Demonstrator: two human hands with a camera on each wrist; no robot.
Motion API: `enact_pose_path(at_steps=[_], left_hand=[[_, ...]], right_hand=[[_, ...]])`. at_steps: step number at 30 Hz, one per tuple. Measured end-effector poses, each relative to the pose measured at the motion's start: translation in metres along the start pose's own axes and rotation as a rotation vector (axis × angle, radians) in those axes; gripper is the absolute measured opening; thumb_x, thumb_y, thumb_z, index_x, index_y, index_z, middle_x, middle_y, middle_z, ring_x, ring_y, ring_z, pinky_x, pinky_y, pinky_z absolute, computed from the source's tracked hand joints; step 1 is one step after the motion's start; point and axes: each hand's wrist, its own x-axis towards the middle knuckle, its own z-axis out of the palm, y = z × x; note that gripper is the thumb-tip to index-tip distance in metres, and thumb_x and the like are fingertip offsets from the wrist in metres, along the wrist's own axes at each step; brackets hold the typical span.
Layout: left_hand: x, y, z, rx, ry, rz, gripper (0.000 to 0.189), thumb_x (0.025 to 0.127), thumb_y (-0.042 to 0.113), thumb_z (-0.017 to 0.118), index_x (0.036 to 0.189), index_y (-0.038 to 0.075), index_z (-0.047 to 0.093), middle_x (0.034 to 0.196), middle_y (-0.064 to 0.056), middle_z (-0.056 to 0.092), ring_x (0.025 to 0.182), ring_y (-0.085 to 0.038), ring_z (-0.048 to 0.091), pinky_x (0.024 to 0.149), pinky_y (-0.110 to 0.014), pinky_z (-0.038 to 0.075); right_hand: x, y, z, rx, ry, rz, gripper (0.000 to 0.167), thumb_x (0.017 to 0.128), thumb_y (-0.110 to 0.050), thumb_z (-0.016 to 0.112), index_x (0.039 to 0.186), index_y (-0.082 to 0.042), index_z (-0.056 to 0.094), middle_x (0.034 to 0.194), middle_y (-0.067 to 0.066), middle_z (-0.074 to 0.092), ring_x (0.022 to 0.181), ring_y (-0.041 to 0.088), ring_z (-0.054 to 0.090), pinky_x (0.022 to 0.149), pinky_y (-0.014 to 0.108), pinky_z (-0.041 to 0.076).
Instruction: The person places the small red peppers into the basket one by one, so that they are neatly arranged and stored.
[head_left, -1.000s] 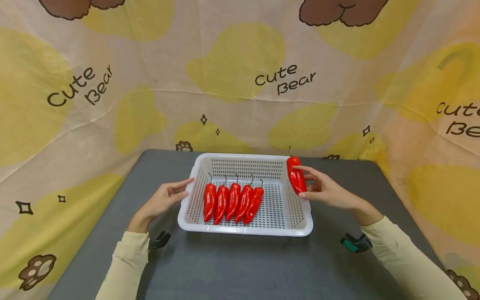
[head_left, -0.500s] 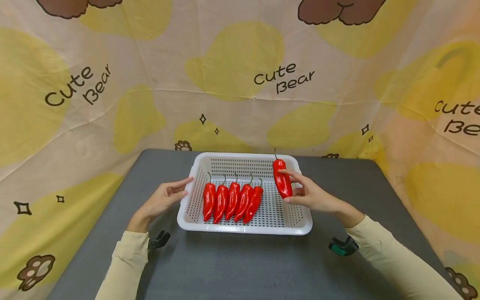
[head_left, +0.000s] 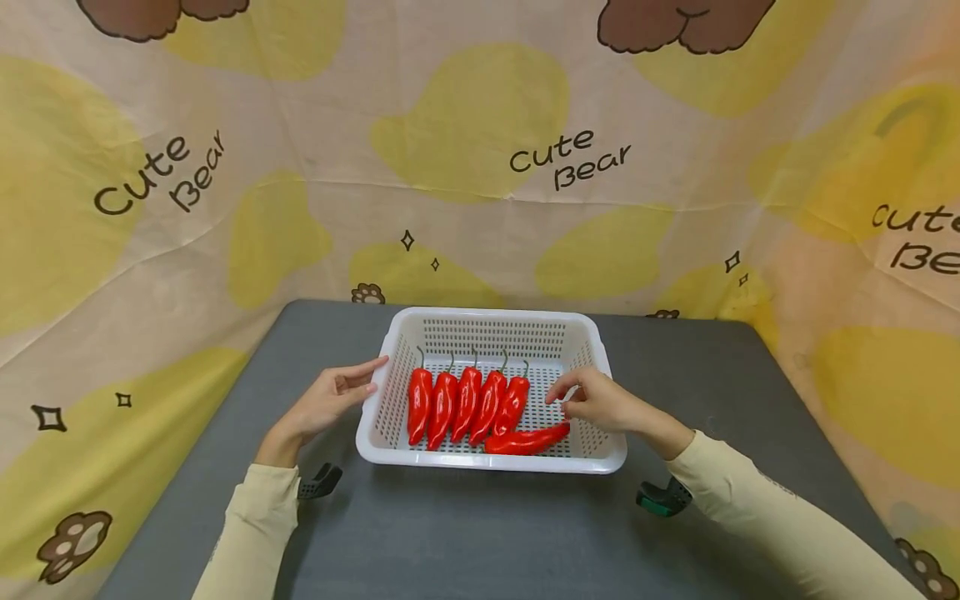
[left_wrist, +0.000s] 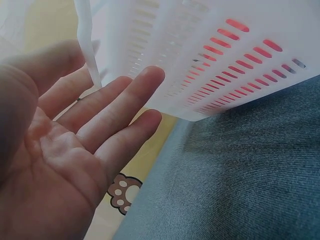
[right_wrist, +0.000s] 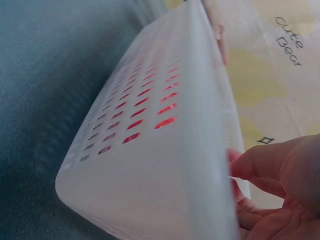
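Note:
Inside a white plastic basket (head_left: 491, 464), five-odd red chili peppers (head_left: 467, 406) with thin green stems lie side by side. Another red chili pepper (head_left: 527, 440) rests crosswise along the front wall, its narrow tip to the right. Just above that tip is my right hand (head_left: 603, 406), fingers loosely bent and nothing visible between them. In the right wrist view, the right hand (right_wrist: 275, 190) is partly hidden behind the rim. My left hand (head_left: 322, 406) touches the basket's left rim; the left wrist view shows the left hand's fingers (left_wrist: 120, 107) fairly straight beside the outer wall.
The basket stands on a dark grey table (head_left: 480, 533). A patterned cloth (head_left: 465, 167) with yellow patches and lettering hangs behind and at both sides. Dark devices are worn on the left wrist (head_left: 320, 481) and right wrist (head_left: 663, 497).
My right hand has brought the last chili pepper leftward over the right rim and let it go inside the basket, where it now lies crosswise. The left hand has stayed put.

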Motion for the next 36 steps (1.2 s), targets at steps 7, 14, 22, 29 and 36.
enact_pose_path(at_steps=[7,14,22,29,36], left_hand=[[-0.001,0.0,0.001,-0.008,-0.005,0.003,0.055,0.102,0.012,0.06,0.152,-0.003,0.041,0.156,-0.029,0.04,0.117,0.002,0.063,0.095,-0.024,0.055],[-0.002,0.0,0.001,0.004,0.005,-0.009,0.055,0.101,0.012,0.06,0.152,-0.002,0.042,0.156,-0.028,0.041,0.116,0.001,0.063,0.095,-0.025,0.056],[-0.001,0.0,0.001,0.012,-0.006,0.001,0.055,0.102,0.013,0.06,0.152,-0.001,0.042,0.156,-0.028,0.041,0.119,0.0,0.063,0.096,-0.026,0.056],[-0.001,0.002,0.001,0.02,-0.006,-0.014,0.056,0.101,0.014,0.061,0.152,0.0,0.042,0.157,-0.026,0.041,0.118,0.002,0.062,0.097,-0.029,0.056],[-0.003,0.002,0.0,0.015,-0.006,-0.02,0.056,0.101,0.014,0.062,0.152,0.001,0.043,0.157,-0.024,0.043,0.116,0.002,0.063,0.098,-0.031,0.056]], right_hand=[[0.005,0.0,0.011,-0.096,-0.077,-0.007,0.027,0.091,-0.008,0.072,0.116,0.003,0.069,0.112,0.021,0.07,0.075,0.015,0.064,0.069,0.022,0.056],[0.01,-0.004,0.019,-0.142,-0.263,0.038,0.035,0.09,-0.009,0.074,0.123,-0.002,0.068,0.123,0.015,0.069,0.1,0.024,0.066,0.088,0.034,0.059],[0.013,-0.005,0.03,-0.249,-0.365,0.102,0.041,0.089,-0.01,0.074,0.129,-0.009,0.066,0.115,0.006,0.068,0.1,0.022,0.06,0.093,0.039,0.053],[0.012,-0.004,0.032,-0.247,-0.355,0.114,0.047,0.088,-0.01,0.076,0.133,-0.01,0.063,0.108,0.003,0.064,0.095,0.018,0.055,0.083,0.031,0.05],[0.01,-0.008,0.025,-0.139,-0.368,0.049,0.068,0.095,-0.012,0.068,0.154,-0.019,0.035,0.14,0.009,0.051,0.122,0.024,0.049,0.101,0.042,0.053]])
